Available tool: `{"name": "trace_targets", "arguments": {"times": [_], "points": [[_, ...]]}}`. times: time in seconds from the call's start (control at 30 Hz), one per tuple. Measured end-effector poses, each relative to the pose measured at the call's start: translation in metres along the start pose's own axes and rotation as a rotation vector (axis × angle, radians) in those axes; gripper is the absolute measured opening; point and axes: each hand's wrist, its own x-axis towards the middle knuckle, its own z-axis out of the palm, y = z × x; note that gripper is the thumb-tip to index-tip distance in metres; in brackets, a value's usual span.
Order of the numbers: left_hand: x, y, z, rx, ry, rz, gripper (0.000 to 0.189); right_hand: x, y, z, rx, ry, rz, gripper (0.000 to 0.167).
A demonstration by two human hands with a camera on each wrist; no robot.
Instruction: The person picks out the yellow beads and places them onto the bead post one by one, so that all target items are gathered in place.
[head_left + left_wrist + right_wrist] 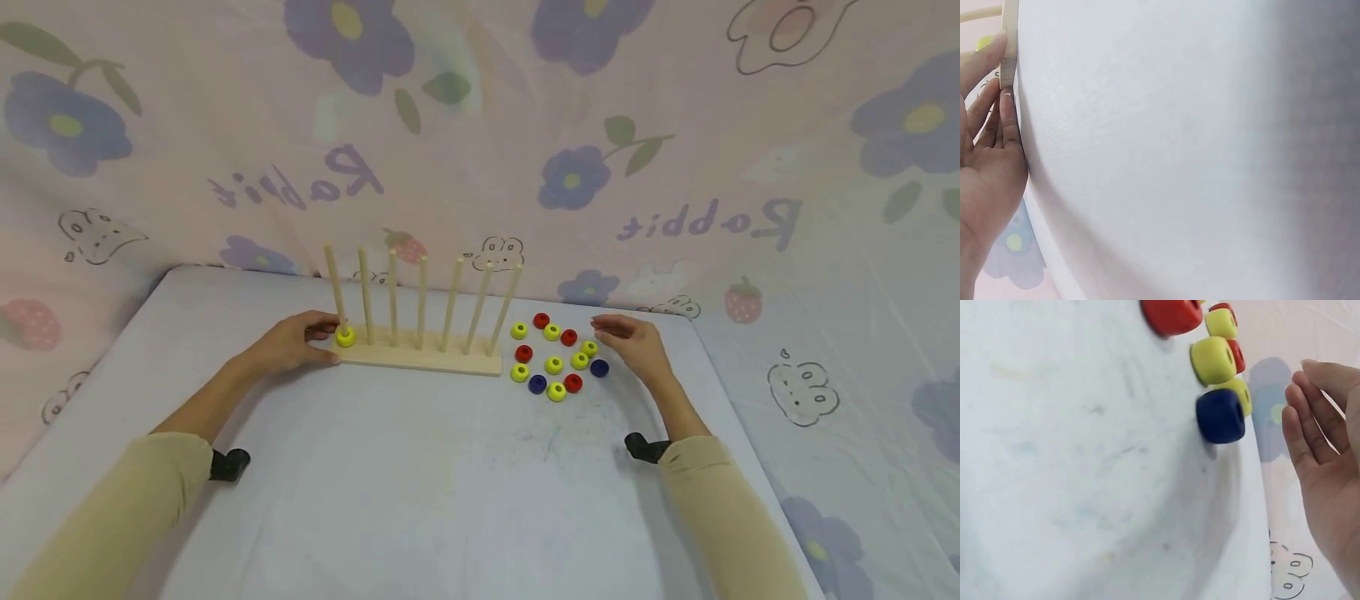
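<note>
A wooden peg board (420, 361) stands on the table, a row of several upright pegs rising from its long flat base. One yellow bead (345, 341) sits at the bottom of the leftmost peg. My left hand (287, 343) holds the left end of the base, thumb on the front side and fingers behind; the left wrist view shows the thumb (985, 61) against the wood. Above the right edge of the loose beads, my right hand (636, 346) hovers with nothing in its fingers. Nearest to it lie a dark blue bead (1219, 419) and a yellow bead (589, 351).
Loose beads are scattered right of the board: several yellow, several red like this red bead (573, 385), and another blue bead (537, 386). A white cloth covers the table (390, 483). Behind it hangs a patterned curtain (480, 183), close to the pegs.
</note>
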Motion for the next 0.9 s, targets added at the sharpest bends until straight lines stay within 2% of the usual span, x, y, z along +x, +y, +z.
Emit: {"name": "trace_targets", "arguments": {"times": [0.27,0.47,0.67,0.9], "points": [[0.0,0.001,0.0,-0.031,-0.008,0.009,0.076,-0.006,0.014,0.005,-0.022,-0.027,0.099,0.032],[0.001,-0.001,0.001,-0.008,-0.003,0.0,0.076,-0.007,0.02,0.01,-0.011,-0.06,0.179,0.034],[0.001,-0.001,-0.001,0.015,-0.003,-0.01,0.076,-0.005,0.023,0.014,-0.022,-0.063,0.201,0.037],[0.001,-0.001,-0.001,0.019,-0.006,-0.003,0.076,0.0,0.023,0.019,-0.083,-0.068,0.21,0.04]]}}
